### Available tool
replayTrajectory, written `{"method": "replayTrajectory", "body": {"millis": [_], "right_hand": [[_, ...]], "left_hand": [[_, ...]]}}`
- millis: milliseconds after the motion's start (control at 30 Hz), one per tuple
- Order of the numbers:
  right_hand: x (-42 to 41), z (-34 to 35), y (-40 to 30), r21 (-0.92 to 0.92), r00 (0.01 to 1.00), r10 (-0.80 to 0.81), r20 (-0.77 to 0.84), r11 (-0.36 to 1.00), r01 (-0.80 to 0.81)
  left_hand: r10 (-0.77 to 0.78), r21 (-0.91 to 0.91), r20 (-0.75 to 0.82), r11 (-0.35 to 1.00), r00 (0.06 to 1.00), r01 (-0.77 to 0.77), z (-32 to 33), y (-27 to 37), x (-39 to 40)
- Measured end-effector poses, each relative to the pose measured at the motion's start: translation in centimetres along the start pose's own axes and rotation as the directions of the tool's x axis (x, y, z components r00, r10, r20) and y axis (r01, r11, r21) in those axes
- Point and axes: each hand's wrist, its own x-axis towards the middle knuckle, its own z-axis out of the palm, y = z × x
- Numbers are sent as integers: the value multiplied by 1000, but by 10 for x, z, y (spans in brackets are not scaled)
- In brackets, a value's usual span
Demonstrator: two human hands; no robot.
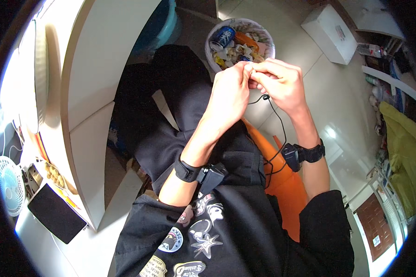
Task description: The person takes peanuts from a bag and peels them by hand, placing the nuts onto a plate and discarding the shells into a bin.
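Note:
My left hand (230,91) and my right hand (283,83) meet at the fingertips, just over the near edge of a round trash bin (209,59). Thumbs and forefingers pinch together on something too small to make out. In the bin lie a blue drink can (223,38), an orange wrapper (247,41) and crumpled scraps. A thin black cable (281,121) with a small black bead (266,97) hangs below my hands. Each wrist wears a black strap with a small black device, the left one (211,176) and the right one (292,157).
An orange chair seat (284,197) shows beside my lap. A white box (330,34) and a plastic bottle (370,50) are at the upper right. On the left stand a white desk panel (90,76), a dark-screened tablet (57,213) and a fan (9,187).

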Motion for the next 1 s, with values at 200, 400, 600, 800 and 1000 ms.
{"method": "replayTrajectory", "body": {"millis": [200, 400, 600, 800, 1000], "right_hand": [[-1, -2, 5, 10, 999, -36, 13, 999, 36], [-1, -3, 7, 3, 999, -41, 35, 999, 41], [-3, -2, 10, -4, 996, -84, 31, 996, 84], [2, -4, -2, -10, 997, -51, 60, 999, 52], [3, 0, -4, 17, 999, -37, 37, 999, 36]], "left_hand": [[33, 29, -7, 999, 999, -32, 0, 2, -3], [84, 19, -17, 996, 996, -84, 2, -5, -1], [73, 20, -11, 997, 997, -73, 1, -7, -2], [77, -66, 4, 995, 997, -77, -2, -7, -1], [74, -191, 30, 979, 997, -67, -9, -12, 2]]}}
